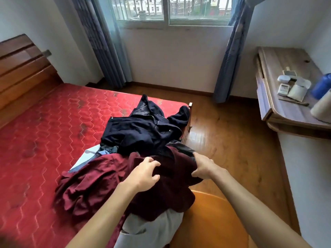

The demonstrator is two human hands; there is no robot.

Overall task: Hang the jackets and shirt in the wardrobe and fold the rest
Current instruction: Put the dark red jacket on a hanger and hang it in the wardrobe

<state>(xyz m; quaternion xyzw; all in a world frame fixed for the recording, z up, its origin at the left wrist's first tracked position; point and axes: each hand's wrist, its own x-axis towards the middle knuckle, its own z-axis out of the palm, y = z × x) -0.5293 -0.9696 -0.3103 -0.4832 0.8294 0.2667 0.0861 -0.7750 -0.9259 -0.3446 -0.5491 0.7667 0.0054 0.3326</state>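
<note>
**Handling the garment pile: grip and load notes**

**Location.** The clothes lie heaped on the red quilted mattress, at lower centre of the frame. On top, nearest the viewer, is a dark maroon fleece-like garment. Above it in the frame lies a navy-blue collared jacket with snap buttons, to its left a thinner wine-red woven garment, and below it a white-grey soft garment.

**Hands.** The right hand grips the right edge of the maroon garment, with fabric bunched in the curled fingers. The left hand rests on the same garment with fingers curved and thumb apart. Whether it has cloth pinched cannot be told.

**Handling.**
- All items appear limp and light, and none should hold its shape when lifted.
- The layers overlap, so a lift will likely drag neighbouring cloth along.
- Take the jacket by collar or shoulders – both points at once – so it hangs open for a hanger.

**Containers.**
- No wardrobe is in view.
- A blue bottle-like container stands on the wooden desk at right, contents not visible.
</note>
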